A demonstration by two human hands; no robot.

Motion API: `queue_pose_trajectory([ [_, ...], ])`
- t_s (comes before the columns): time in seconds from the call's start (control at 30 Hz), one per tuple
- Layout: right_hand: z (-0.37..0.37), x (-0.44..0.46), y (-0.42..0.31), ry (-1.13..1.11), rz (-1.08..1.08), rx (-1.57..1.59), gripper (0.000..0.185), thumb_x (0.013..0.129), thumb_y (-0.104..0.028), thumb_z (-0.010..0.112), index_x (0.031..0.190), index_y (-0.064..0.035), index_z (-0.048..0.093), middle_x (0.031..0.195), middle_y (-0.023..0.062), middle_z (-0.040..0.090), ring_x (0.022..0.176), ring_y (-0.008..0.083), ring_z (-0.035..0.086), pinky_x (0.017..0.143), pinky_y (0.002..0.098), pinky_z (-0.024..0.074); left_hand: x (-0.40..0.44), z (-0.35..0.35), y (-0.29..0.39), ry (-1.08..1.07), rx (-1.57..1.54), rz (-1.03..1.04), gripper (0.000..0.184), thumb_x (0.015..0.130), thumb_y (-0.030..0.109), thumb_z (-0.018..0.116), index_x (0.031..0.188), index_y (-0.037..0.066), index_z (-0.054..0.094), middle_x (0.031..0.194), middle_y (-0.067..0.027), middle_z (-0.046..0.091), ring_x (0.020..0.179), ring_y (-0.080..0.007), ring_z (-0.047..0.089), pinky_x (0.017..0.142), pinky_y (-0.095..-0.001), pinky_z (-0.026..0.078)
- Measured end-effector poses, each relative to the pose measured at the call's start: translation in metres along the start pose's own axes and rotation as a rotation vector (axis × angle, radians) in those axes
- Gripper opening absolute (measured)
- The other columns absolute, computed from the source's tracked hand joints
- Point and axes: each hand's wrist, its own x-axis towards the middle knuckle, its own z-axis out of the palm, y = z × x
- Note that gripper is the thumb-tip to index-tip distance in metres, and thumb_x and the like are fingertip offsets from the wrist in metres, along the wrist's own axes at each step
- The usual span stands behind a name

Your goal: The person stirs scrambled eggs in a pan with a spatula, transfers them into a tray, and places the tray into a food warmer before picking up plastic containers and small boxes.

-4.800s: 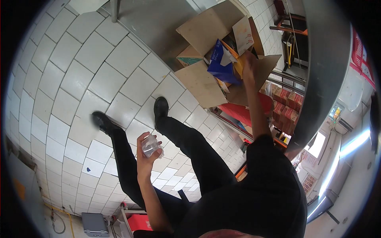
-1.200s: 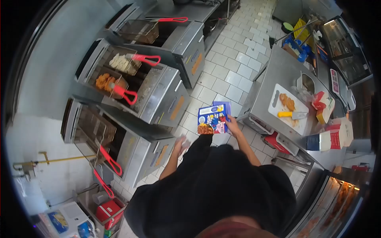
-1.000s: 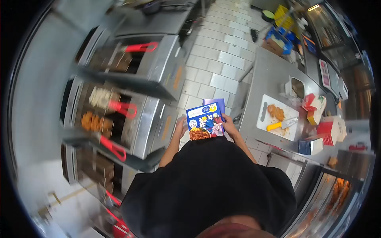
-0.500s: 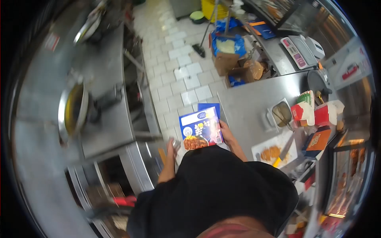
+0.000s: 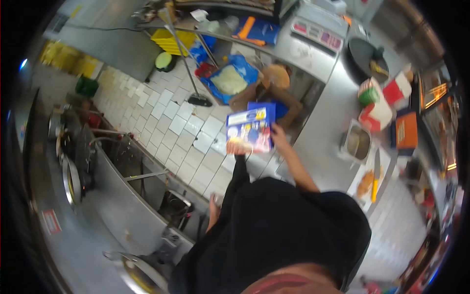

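My right hand grips a blue printed food carton by its right edge, out in front of my body. It looks flat, with a picture of food on its face, and another plain blue flap or sheet shows behind its top. My left hand hangs low beside my dark shirt, apart from the carton. Its fingers are small and blurred, so whether they hold anything is unclear.
On the right, a steel counter bears a steel pan, a yellow-handled knife, breaded food, cartons and a scale. Opened boxes and a broom stand ahead on the tiled floor. Woks line the left.
My view and body have turned to the right, so the open boxes are now just beyond the carton. The right hand keeps its grip, and the left hand now hangs farther from the carton.
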Motion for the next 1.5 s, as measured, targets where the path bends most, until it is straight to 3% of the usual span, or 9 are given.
queue_pose_trajectory([
  [0.17, 0.002, 0.045, -0.031, 0.368, -0.14, -0.153, 0.037, 0.091, -0.011, 0.064, 0.125, 0.0019, 0.058, 0.112, 0.0079, 0.066, 0.1, 0.0145, 0.06, 0.09, 0.0296, 0.0469, 0.127, 0.09, 0.168, -0.261, 0.452, 0.034, 0.039, 0.086, 0.032, 0.067, 0.117, 0.01, 0.056, 0.111, -0.0113, 0.057, 0.103, -0.0228, 0.059, 0.083, -0.0381, 0.052],
  [0.23, -0.004, 0.045, -0.057, 0.629, -0.095, -0.34, 0.047, 0.088, -0.013, 0.068, 0.129, 0.0065, 0.054, 0.127, 0.0168, 0.061, 0.115, 0.0222, 0.057, 0.098, 0.0323, 0.0441, 0.213, 0.116, 0.226, -0.642, 0.635, -0.035, 0.04, 0.086, 0.031, 0.067, 0.117, 0.008, 0.057, 0.111, -0.0091, 0.058, 0.1, -0.0211, 0.061, 0.082, -0.0347, 0.052],
  [0.3, -0.026, 0.045, -0.07, 0.764, -0.156, -0.262, 0.051, 0.088, -0.014, 0.068, 0.13, 0.0097, 0.051, 0.131, 0.0216, 0.057, 0.119, 0.0254, 0.055, 0.101, 0.0344, 0.0425, 0.188, 0.207, 0.268, -0.482, 0.755, 0.152, 0.047, 0.086, 0.032, 0.067, 0.123, 0.008, 0.053, 0.11, -0.0065, 0.058, 0.096, -0.0223, 0.062, 0.082, -0.0368, 0.052],
  [0.43, -0.093, 0.041, -0.097, 0.989, -0.232, -0.325, 0.054, 0.089, -0.014, 0.067, 0.132, 0.0111, 0.048, 0.13, 0.0213, 0.057, 0.117, 0.0243, 0.055, 0.099, 0.0333, 0.043, 0.208, 0.363, 0.306, -0.612, 0.868, 0.201, 0.067, 0.082, 0.031, 0.074, 0.135, 0.009, 0.04, 0.116, -0.0086, 0.057, 0.102, -0.0229, 0.06, 0.082, -0.0413, 0.051],
  [0.57, -0.119, 0.038, -0.152, 1.181, -0.339, -0.126, 0.048, 0.09, -0.014, 0.066, 0.128, 0.0114, 0.051, 0.118, 0.0154, 0.062, 0.103, 0.0188, 0.059, 0.088, 0.0303, 0.0475, 0.169, 0.496, 0.288, -0.686, 0.866, 0.255, 0.062, 0.082, 0.028, 0.076, 0.132, 0.013, 0.042, 0.113, -0.0082, 0.057, 0.1, -0.0224, 0.06, 0.082, -0.0372, 0.051],
  [0.77, -0.199, 0.074, -0.161, 1.312, -0.445, -0.334, 0.03, 0.088, -0.011, 0.066, 0.109, 0.0083, 0.061, 0.099, 0.0095, 0.064, 0.088, 0.0141, 0.058, 0.078, 0.0298, 0.0484, 0.1, 0.631, 0.221, -0.971, 0.757, 0.406, 0.054, 0.084, 0.016, 0.074, 0.128, 0.011, 0.045, 0.112, -0.0078, 0.057, 0.099, -0.0192, 0.059, 0.083, -0.0326, 0.05],
  [0.93, -0.261, 0.117, -0.161, 1.393, -0.494, -0.657, 0.03, 0.087, -0.017, 0.066, 0.109, 0.0031, 0.063, 0.125, 0.0271, 0.049, 0.113, 0.0415, 0.051, 0.096, 0.0422, 0.0421, 0.088, 0.751, 0.186, -0.941, 0.907, 0.614, 0.072, 0.072, 0.025, 0.086, 0.128, 0.007, 0.045, 0.119, -0.0124, 0.056, 0.107, -0.021, 0.057, 0.089, -0.0329, 0.048],
  [1.33, -0.3, 0.17, -0.126, 1.478, -0.103, -1.02, 0.042, 0.082, -0.032, 0.07, 0.117, -0.0079, 0.066, 0.151, 0.0276, 0.026, 0.133, 0.0451, 0.037, 0.106, 0.0522, 0.0349, 0.099, 0.894, 0.156, -1.003, 0.933, 0.623, 0.075, 0.071, 0.036, 0.085, 0.127, 0.005, 0.045, 0.116, -0.0166, 0.058, 0.104, -0.0267, 0.059, 0.09, -0.0355, 0.048],
  [1.5, -0.277, 0.171, -0.156, 1.388, 0.078, -1.031, 0.054, 0.08, -0.022, 0.068, 0.131, -0.0156, 0.056, 0.15, 0.0258, 0.028, 0.131, 0.0448, 0.039, 0.105, 0.0533, 0.0363, 0.124, 0.912, 0.14, -0.993, 1.207, 1.05, 0.083, 0.064, 0.041, 0.087, 0.128, 0.006, 0.046, 0.117, -0.0213, 0.057, 0.108, -0.0352, 0.058, 0.091, -0.0415, 0.047],
])
